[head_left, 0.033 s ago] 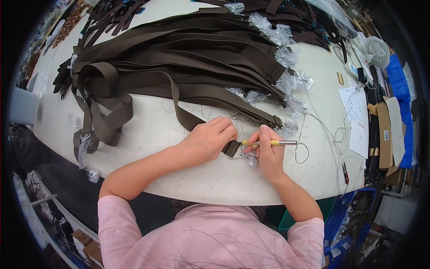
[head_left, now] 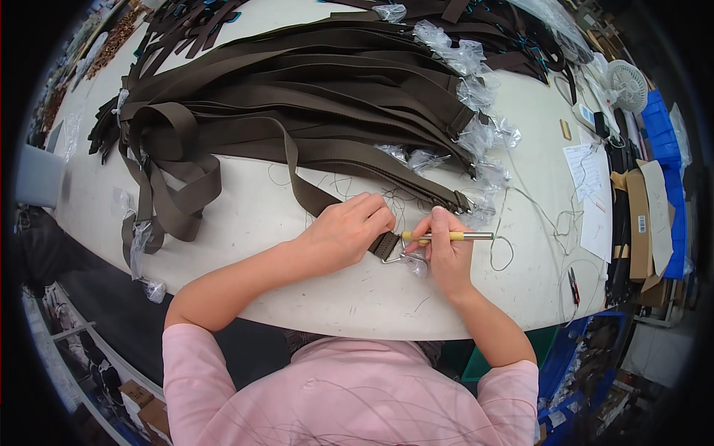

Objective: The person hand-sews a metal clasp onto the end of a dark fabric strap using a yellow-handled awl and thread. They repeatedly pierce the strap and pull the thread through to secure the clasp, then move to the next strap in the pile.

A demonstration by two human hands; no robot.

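Observation:
My left hand is closed on the end of a dark brown webbing strap, fingers pinched together near its stitched tip. A metal ring or buckle sits at that tip, with clear plastic wrap around part of it. In my right hand is a slim pen-like tool with a yellow and silver barrel, its tip pointing left toward the strap end. The fingers of my right hand also come close to the metal piece; whether they touch it is hidden. The strap runs back left to a looped coil.
A big bundle of similar straps lies across the white table, ends wrapped in plastic. Loose threads lie near my hands. At right are red-handled snips, paper sheets, a cardboard box, a small fan and blue bins.

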